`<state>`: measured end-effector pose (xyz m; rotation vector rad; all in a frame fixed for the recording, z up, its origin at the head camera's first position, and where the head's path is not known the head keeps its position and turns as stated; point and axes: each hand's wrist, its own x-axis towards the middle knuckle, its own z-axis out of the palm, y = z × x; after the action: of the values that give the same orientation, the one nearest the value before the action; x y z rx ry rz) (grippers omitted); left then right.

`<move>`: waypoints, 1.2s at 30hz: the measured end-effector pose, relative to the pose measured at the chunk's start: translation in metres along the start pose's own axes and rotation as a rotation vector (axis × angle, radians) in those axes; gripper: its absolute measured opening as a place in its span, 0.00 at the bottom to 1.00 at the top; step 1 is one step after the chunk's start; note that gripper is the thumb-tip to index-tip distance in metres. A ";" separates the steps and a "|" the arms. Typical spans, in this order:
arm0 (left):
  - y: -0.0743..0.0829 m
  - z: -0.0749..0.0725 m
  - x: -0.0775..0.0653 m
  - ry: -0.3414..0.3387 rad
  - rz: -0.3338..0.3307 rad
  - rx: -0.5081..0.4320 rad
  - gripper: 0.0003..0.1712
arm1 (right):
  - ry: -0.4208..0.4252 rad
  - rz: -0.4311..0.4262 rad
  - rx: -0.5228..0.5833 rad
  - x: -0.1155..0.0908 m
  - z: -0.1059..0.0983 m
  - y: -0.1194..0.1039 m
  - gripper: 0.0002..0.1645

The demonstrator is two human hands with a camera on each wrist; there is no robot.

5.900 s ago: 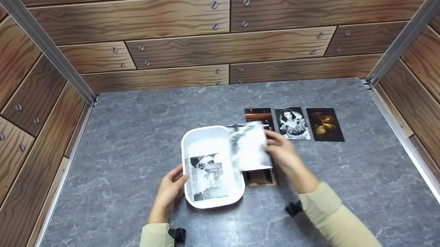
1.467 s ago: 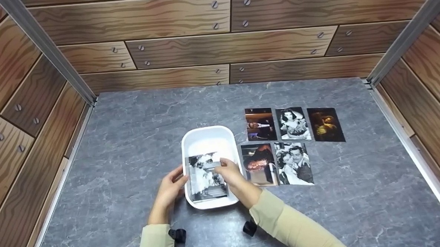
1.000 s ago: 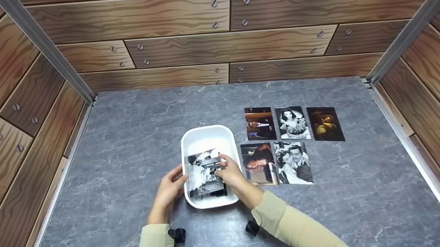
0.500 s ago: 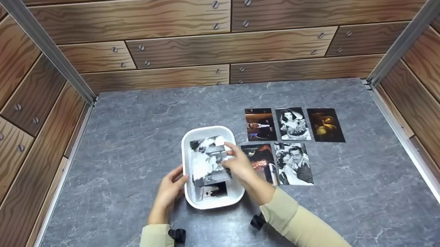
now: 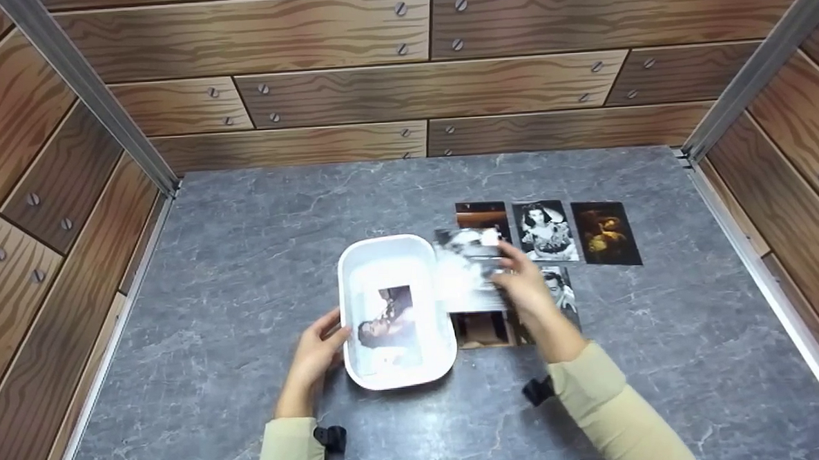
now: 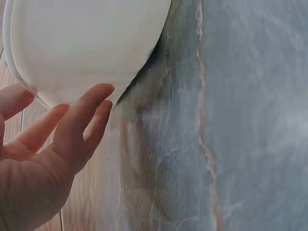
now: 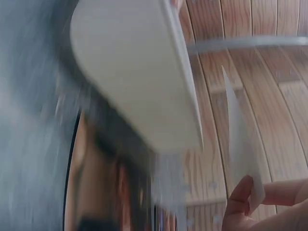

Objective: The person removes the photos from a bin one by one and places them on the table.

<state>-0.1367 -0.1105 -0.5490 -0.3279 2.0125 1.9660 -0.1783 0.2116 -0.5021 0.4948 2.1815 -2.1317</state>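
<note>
A white rectangular tub (image 5: 448,346) with rounded corners stands on the table; a photo (image 5: 391,322) showing a person lies inside it. My left hand (image 5: 319,344) rests against the tub's left side, its relaxed fingers (image 6: 84,115) on the outer wall and the thumb at the rim. My right hand (image 5: 526,287) pinches a black-and-white photo (image 5: 468,272) by its right edge, raised just right of the tub. In the right wrist view, the pale back of the held photo (image 7: 240,144) stands nearly edge-on between thumb and finger. Motion blurs its picture in the head view.
Photos lie in two rows right of the tub: a dark orange one (image 5: 478,212), a black-and-white portrait (image 5: 544,231) and a dark painting-like one (image 5: 607,234) behind; a brown one (image 5: 483,330) and a black-and-white one (image 5: 563,289) nearer, partly covered. Wood-patterned walls (image 5: 334,95) surround the grey marbled table (image 5: 259,264).
My right hand has lifted the black-and-white photo out of the tub and moved right with it, uncovering another photo. Earlier, a black-and-white photo was added to the near row. My left hand stays put.
</note>
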 end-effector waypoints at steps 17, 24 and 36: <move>0.003 -0.001 -0.003 0.017 -0.005 0.043 0.31 | 0.190 0.035 -0.044 0.010 -0.147 0.021 0.40; 0.001 0.000 -0.003 0.007 0.004 0.025 0.30 | 0.193 0.129 -0.031 0.004 -0.190 0.038 0.39; 0.002 0.001 -0.002 0.010 0.002 0.044 0.30 | 0.083 0.175 0.015 0.003 -0.229 0.066 0.38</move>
<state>-0.1356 -0.1099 -0.5465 -0.3268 2.0592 1.9220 -0.1215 0.4363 -0.5557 0.7575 2.0770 -2.0727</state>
